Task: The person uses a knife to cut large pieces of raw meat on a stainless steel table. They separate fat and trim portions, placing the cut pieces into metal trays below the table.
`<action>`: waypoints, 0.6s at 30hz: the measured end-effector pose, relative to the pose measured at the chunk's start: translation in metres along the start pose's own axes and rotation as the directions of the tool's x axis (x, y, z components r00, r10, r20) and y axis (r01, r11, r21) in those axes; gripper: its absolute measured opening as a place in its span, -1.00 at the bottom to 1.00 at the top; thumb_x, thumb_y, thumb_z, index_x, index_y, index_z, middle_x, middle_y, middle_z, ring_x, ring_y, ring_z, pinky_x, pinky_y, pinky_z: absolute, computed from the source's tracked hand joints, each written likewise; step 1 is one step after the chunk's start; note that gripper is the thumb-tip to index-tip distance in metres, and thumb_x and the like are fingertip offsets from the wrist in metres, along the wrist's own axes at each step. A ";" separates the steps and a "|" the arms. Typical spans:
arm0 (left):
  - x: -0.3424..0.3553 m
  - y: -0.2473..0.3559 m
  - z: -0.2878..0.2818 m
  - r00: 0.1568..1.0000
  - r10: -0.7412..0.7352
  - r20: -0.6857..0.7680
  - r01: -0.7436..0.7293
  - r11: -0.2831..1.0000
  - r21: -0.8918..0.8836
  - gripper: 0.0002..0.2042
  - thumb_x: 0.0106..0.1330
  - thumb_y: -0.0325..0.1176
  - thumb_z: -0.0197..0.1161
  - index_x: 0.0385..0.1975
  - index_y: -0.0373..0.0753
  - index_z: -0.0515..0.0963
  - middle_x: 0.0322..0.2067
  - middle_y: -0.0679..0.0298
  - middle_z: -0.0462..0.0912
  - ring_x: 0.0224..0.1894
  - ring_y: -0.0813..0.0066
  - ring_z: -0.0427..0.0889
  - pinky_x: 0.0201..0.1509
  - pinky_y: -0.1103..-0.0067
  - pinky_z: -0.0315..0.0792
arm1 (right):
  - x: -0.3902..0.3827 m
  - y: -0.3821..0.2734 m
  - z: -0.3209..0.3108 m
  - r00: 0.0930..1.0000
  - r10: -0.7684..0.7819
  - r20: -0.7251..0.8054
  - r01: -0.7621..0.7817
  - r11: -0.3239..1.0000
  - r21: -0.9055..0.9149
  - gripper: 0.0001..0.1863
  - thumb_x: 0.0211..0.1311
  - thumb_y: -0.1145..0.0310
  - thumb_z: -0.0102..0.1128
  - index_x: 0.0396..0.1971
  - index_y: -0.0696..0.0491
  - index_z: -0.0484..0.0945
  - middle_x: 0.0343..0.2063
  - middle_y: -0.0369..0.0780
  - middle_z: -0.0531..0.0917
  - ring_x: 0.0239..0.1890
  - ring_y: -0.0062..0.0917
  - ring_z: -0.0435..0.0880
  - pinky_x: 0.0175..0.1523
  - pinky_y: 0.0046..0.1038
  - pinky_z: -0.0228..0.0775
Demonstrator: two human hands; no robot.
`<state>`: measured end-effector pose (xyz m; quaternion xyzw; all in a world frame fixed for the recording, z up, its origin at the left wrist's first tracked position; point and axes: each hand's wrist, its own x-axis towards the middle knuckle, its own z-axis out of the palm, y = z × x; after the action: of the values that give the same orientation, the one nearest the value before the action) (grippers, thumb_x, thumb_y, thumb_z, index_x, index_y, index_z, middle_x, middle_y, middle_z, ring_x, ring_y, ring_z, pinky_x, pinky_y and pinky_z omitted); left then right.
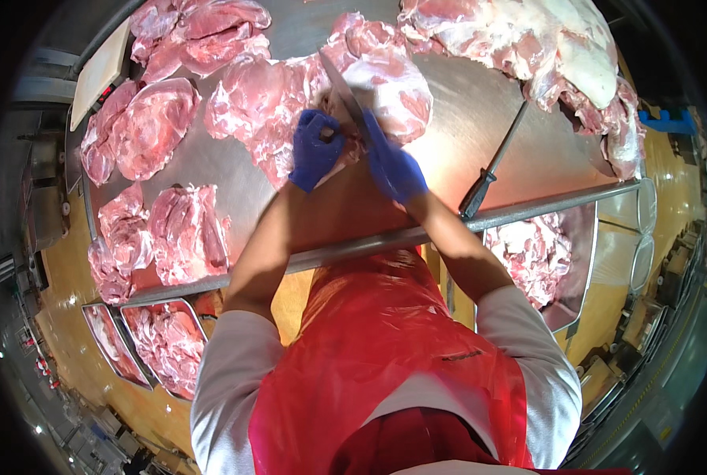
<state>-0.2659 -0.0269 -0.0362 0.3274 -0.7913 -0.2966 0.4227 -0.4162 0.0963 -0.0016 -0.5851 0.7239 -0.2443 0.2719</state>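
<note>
A knife (339,82) with a long blade is in my right hand (394,166), blue-gloved, with the fingers wrapped round its handle. Its blade points away and slightly left, lying over a large piece of raw meat (393,83) with pale fat. Just left of the blade, my left hand (316,150), also in a blue glove, curls into a ring at the near edge of another raw piece (262,103). Whether the left fingertips pinch any meat cannot be made out. The two pieces lie side by side, and my hands hide part of where they meet.
On the steel table (464,103), a sharpening steel (496,158) lies to my right. A big fatty slab (527,39) is far right; several cuts (159,127) lie left. A white board (100,75) stands at the left edge. Trays of meat (167,344) (535,257) sit below the table's front rail.
</note>
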 end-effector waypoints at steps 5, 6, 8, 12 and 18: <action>-0.013 0.003 -0.002 0.990 -0.139 0.007 0.138 0.977 -0.164 -0.88 -0.07 -0.56 0.25 -0.52 -0.25 0.46 -0.46 0.21 0.44 -0.42 0.31 0.50 -0.32 0.49 0.41 | -0.054 0.008 -0.002 0.971 0.137 0.194 -0.137 0.991 -0.016 -0.24 0.30 0.44 0.01 0.47 -0.04 -0.04 0.16 0.06 0.50 0.15 -0.05 0.54 0.18 -0.20 0.45; -0.016 0.008 0.001 0.997 -0.080 0.012 0.081 0.977 -0.199 -0.89 -0.07 -0.56 0.21 -0.53 -0.26 0.44 -0.48 0.22 0.41 -0.43 0.35 0.47 -0.32 0.51 0.38 | -0.032 0.000 0.007 0.980 0.129 0.148 -0.129 0.992 -0.011 -0.23 0.29 0.44 0.02 0.48 -0.05 -0.04 0.09 0.07 0.53 0.06 -0.02 0.57 0.11 -0.18 0.46; -0.004 0.008 0.006 0.997 -0.073 0.010 0.073 0.978 -0.197 -0.89 -0.05 -0.56 0.21 -0.53 -0.25 0.44 -0.51 0.26 0.41 -0.45 0.42 0.47 -0.33 0.53 0.37 | 0.048 -0.010 0.020 0.993 0.113 0.027 -0.113 0.994 -0.012 -0.21 0.27 0.44 0.02 0.48 -0.09 -0.06 -0.06 0.10 0.59 -0.12 0.02 0.62 -0.04 -0.14 0.50; 0.009 -0.009 -0.023 0.924 -0.382 0.006 0.367 0.882 -0.295 -0.88 0.05 -0.54 0.23 -0.45 -0.19 0.46 -0.58 0.35 0.42 -0.54 0.56 0.42 -0.42 0.60 0.35 | 0.036 0.007 0.040 0.994 0.010 -0.106 -0.017 0.998 -0.062 -0.17 0.25 0.47 0.01 0.49 -0.13 -0.12 -0.21 0.13 0.63 -0.22 0.06 0.64 -0.14 -0.08 0.48; 0.042 -0.054 -0.097 0.809 -0.586 -0.042 0.318 0.496 -0.808 -0.84 0.18 -0.55 0.16 -0.49 -0.16 0.31 -0.61 0.36 0.41 -0.64 0.64 0.35 -0.61 0.68 0.25 | -0.123 0.007 0.000 0.990 0.104 0.091 -0.103 0.994 -0.020 -0.28 0.40 0.35 -0.03 0.48 -0.19 -0.07 -0.08 0.05 0.66 -0.05 -0.01 0.66 0.05 -0.13 0.49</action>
<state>-0.1858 -0.1110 -0.0112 0.3554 -0.3931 -0.6498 0.5448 -0.4002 0.2180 0.0072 -0.5594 0.7420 -0.1972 0.3125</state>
